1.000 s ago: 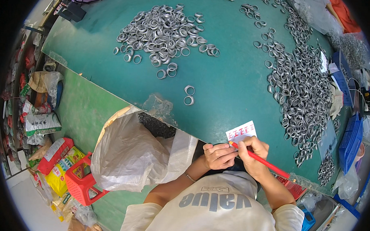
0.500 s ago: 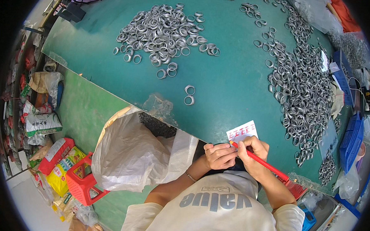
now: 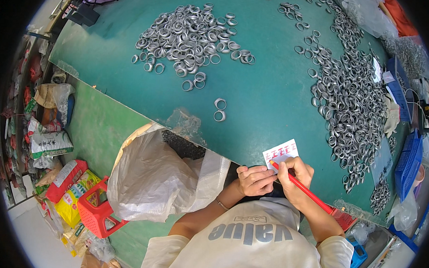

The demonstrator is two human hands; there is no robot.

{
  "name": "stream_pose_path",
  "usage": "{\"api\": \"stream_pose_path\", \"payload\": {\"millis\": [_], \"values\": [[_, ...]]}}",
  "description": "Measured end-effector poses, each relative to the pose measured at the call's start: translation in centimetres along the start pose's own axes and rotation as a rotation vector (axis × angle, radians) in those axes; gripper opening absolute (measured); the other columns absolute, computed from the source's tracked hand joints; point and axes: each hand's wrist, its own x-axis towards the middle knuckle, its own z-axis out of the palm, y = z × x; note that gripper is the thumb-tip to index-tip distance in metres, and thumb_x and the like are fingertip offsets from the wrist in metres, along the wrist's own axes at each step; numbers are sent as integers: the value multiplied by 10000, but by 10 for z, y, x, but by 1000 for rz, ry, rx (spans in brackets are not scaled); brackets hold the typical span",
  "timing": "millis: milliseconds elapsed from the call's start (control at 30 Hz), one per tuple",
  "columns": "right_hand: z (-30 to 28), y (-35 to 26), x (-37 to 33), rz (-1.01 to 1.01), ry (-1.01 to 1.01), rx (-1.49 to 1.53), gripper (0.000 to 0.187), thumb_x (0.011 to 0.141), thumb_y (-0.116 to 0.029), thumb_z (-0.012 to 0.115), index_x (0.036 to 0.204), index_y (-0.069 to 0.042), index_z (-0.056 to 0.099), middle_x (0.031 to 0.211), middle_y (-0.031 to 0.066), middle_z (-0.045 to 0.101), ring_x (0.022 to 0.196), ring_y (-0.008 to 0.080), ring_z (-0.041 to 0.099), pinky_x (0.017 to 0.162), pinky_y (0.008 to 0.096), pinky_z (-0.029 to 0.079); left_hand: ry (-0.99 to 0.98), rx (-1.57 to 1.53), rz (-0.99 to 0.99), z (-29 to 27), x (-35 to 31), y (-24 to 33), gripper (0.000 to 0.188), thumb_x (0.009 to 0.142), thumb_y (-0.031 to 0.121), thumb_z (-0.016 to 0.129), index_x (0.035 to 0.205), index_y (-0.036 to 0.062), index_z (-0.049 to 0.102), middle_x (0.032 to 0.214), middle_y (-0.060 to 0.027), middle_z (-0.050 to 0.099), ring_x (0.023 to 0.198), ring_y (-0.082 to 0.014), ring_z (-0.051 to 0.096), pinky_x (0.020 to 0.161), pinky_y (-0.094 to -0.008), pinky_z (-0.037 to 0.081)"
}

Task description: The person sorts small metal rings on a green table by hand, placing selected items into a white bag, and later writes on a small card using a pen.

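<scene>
A small white paper card [image 3: 280,148] with a row of red handwritten marks is at the near edge of the green table. My right hand [image 3: 296,178] is closed around a long red marker [image 3: 312,193], its orange tip on the lower left part of the card. At the card's lower left corner my left hand [image 3: 257,180] has its fingers bent together, gripping the card's edge; my right hand partly covers the card's lower side. Beyond the hands, two grey metal rings [image 3: 220,110] lie apart from the others.
A heap of grey metal rings [image 3: 187,37] is at the far left, a larger ring pile [image 3: 352,106] at right. An open white sack [image 3: 155,179] with dark contents is beside my left arm. A red plastic stool [image 3: 94,210] stands left; blue baskets [image 3: 408,159] are at far right.
The marker tip and my right hand have shifted slightly right and down on the card. My left hand stays at the card's edge.
</scene>
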Motion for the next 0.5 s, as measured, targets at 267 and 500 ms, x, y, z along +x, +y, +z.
{"api": "stream_pose_path", "payload": {"millis": [267,500], "values": [[0,2,-3,89,18,67,187,835,-9,652,711,-18,513,549,39,528,463,77,468,430,263,376,0,3,-5,0,-2,0,297,586,94,670,854,218,700,950,80,628,981,-124,551,1052,-330,259],[-2,13,-9,155,11,137,201,848,-8,644,710,-29,500,555,27,525,478,63,465,438,257,371,3,-1,-2,0,-2,0,296,578,100,663,845,221,706,940,81,625,964,-129,552,1015,-319,286]]}}
